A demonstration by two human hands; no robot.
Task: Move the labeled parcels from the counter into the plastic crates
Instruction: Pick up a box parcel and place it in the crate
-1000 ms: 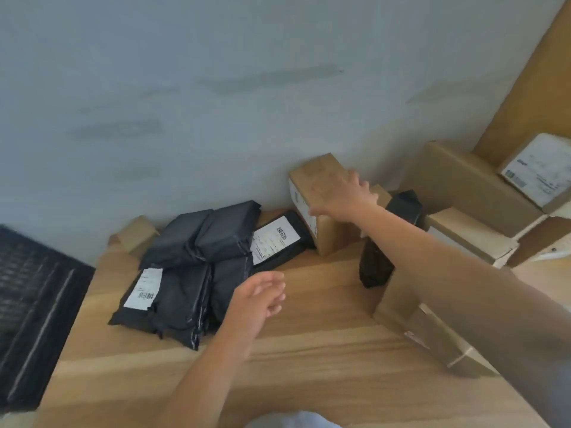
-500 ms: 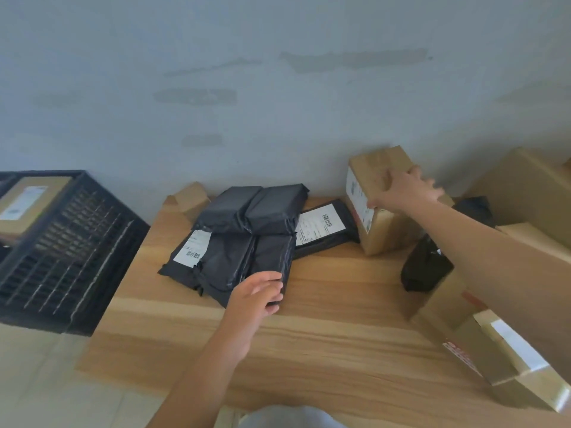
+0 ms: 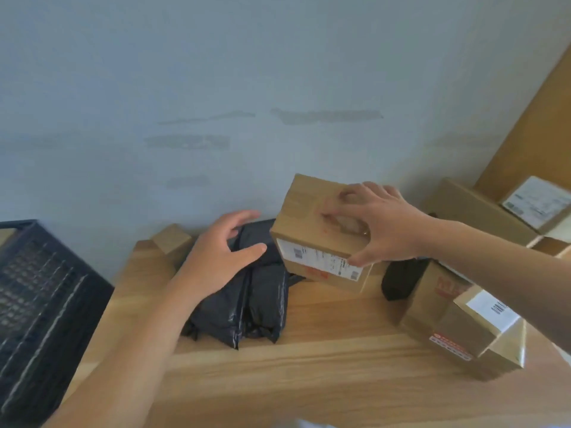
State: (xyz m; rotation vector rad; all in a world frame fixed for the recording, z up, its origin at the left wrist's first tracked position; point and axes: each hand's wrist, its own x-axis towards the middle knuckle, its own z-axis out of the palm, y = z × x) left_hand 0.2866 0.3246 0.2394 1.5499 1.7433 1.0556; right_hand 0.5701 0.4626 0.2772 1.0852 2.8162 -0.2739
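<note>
A brown cardboard box (image 3: pixel 309 217) with a white label on its front side is tilted above the back of the wooden counter (image 3: pixel 309 366). My right hand (image 3: pixel 383 223) grips it from the top, fingers spread over the lid and thumb on the label side. Its left edge overlaps a pile of black poly mailers (image 3: pixel 259 304). My left hand (image 3: pixel 216 257) lies on that pile with its fingers spread and holds nothing. A black plastic crate (image 3: pixel 40 291) stands to the left of the counter, lower down.
A small cardboard box (image 3: pixel 171 239) sits at the counter's back left corner. Stacked labeled boxes (image 3: pixel 457 329) and a black bag (image 3: pixel 401 279) fill the right side. More boxes (image 3: pixel 537 202) rest by a wooden panel. The grey wall is close behind.
My right hand has tilted the cardboard box and brought it leftward over the black mailers. My left hand moved from the pile's front edge up onto its top.
</note>
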